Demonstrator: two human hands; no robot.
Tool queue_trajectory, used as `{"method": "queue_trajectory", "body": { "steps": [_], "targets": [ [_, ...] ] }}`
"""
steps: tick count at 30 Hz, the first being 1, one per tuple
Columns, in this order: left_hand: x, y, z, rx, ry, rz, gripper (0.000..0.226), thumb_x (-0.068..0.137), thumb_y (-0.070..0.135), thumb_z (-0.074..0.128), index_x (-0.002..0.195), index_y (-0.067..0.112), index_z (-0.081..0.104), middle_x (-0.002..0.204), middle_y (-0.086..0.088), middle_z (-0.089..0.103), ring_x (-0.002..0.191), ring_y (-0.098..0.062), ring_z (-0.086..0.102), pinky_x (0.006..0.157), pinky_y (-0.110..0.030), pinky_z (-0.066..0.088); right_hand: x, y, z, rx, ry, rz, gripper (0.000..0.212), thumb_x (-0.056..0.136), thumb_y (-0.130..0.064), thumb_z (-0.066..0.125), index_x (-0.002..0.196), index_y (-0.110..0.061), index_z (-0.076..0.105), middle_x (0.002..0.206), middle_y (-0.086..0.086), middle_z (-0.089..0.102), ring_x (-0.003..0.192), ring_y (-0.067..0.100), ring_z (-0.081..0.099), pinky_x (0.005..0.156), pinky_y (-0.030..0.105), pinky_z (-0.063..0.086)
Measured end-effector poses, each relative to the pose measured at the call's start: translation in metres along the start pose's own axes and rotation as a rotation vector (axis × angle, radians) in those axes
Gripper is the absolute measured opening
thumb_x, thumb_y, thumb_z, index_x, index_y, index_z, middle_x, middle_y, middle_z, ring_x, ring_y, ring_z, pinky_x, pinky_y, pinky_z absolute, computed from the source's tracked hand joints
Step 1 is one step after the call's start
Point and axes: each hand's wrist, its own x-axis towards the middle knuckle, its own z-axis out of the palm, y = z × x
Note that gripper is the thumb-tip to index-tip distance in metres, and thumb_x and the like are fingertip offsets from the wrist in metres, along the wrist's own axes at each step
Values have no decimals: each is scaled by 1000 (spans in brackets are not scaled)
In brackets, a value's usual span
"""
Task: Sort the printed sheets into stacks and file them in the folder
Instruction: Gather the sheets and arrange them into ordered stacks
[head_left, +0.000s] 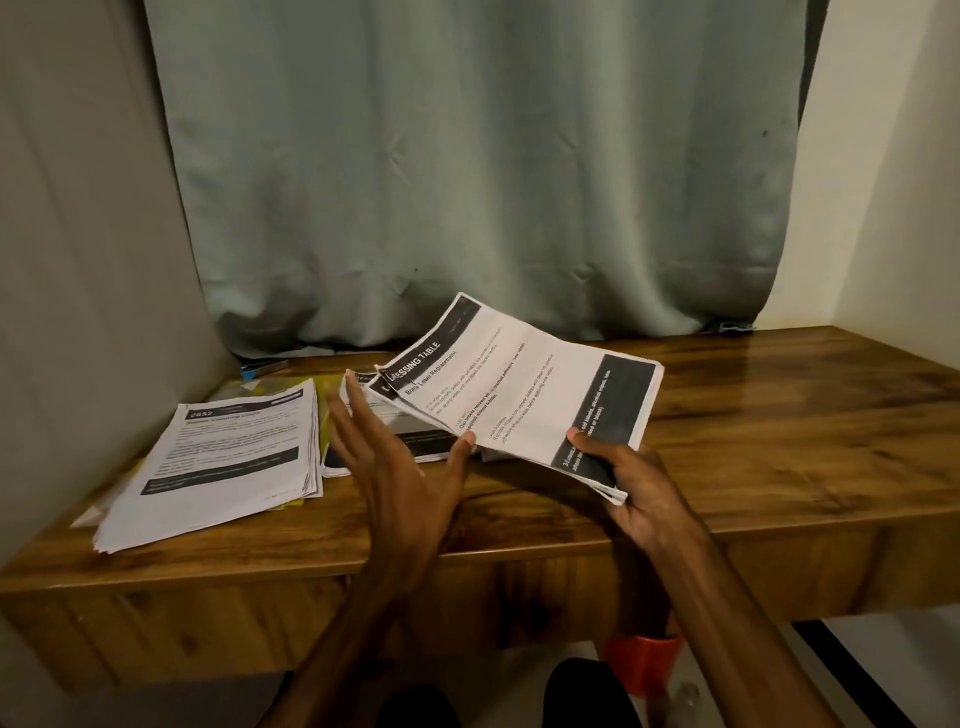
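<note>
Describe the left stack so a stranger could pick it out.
On the wooden table in front of the green curtain, look to the left end. The stack lies flat there on a yellow folder. Its top sheet is headed 2652, unlike the DRESSING TABLE sheets in the right hand.

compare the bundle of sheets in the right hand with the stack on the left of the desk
The held bundle is lifted and tilted, gripped by the right hand; the left stack lies flat on the desk. The held bundle's heading ends in "TABLE"; the left stack's top sheet reads "2652". Both are white sheets with black bands.
</note>
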Motion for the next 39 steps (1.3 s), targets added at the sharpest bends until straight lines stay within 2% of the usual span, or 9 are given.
{"method": "queue_trajectory", "body": {
  "steps": [2, 5, 10, 14, 21, 23, 27, 32, 39],
  "targets": [
    [11, -9, 0, 212, -89, 356, 101, 85, 51, 74, 163, 23, 16, 171, -5, -9, 157, -23, -11, 125, -45, -7, 3, -5, 1, -39, 7, 25, 62, 68, 4, 82, 127, -2, 62, 112, 20, 74, 102, 38, 73, 80, 55, 61],
    [25, -16, -1, 348, -417, 700, 58, 100, 56, 45, 146, 22, 53, 168, -5, 24, 157, -20, 16, 127, -53, 15, 6, -15, 3, -69, 1, 80, 58, 66, 4, 82, 121, -1, 64, 110, 23, 74, 100, 40, 73, 72, 53, 63],
    [54, -12, -12, 481, -398, 1023, 48, 80, 14, 83, 126, 14, 69, 127, -11, 71, 113, -30, 70, 90, -48, 59, 8, -36, 9, -138, -96, 112, 59, 67, 8, 78, 124, -1, 62, 112, 22, 74, 91, 32, 76, 60, 36, 63],
    [75, 12, -21, 605, -349, 1124, 53, 69, 3, 89, 117, 17, 74, 102, -9, 78, 82, -28, 76, 53, -35, 58, 8, -55, 11, -188, -172, 104, 39, 89, 2, 69, 127, 1, 61, 112, 21, 73, 91, 31, 76, 60, 33, 63],
    [116, 84, -49, 743, -236, 1105, 33, 83, 8, 82, 112, 23, 75, 73, -6, 72, 57, -26, 66, 56, -36, 50, 1, -131, 43, -660, -38, -783, 45, 92, -51, 64, 123, -18, 70, 114, -8, 74, 111, 10, 68, 101, 38, 55],
    [127, 108, -57, 832, -319, 1041, 28, 99, 21, 65, 125, 31, 70, 96, -6, 76, 81, -28, 70, 71, -37, 47, -10, -151, 61, -805, -210, -930, 52, 87, -61, 64, 117, -20, 74, 110, -8, 76, 106, 8, 70, 97, 36, 56],
    [161, 141, -74, 692, -483, 912, 28, 98, 38, 64, 125, 35, 71, 114, -5, 74, 105, -30, 66, 76, -34, 41, -21, -168, 106, -1648, -259, -1028, 62, 68, -71, 79, 116, -31, 75, 106, -12, 75, 86, 7, 66, 72, 27, 54],
    [199, 162, -91, 401, -1155, 510, 18, 88, 33, 80, 84, 15, 79, 84, -5, 78, 72, -14, 71, 64, -34, 56, -8, -191, 129, -1478, -584, -611, 34, 73, -41, 90, 91, -15, 79, 86, -1, 78, 77, 17, 75, 66, 34, 61],
    [175, 56, -9, 362, -1437, 136, 17, 87, 31, 80, 97, 17, 79, 99, -4, 79, 83, -16, 74, 74, -28, 58, 59, -124, 79, -1536, -720, -139, 26, 82, -38, 85, 97, -18, 80, 94, 3, 79, 86, 24, 76, 76, 35, 60]
  ]
}}
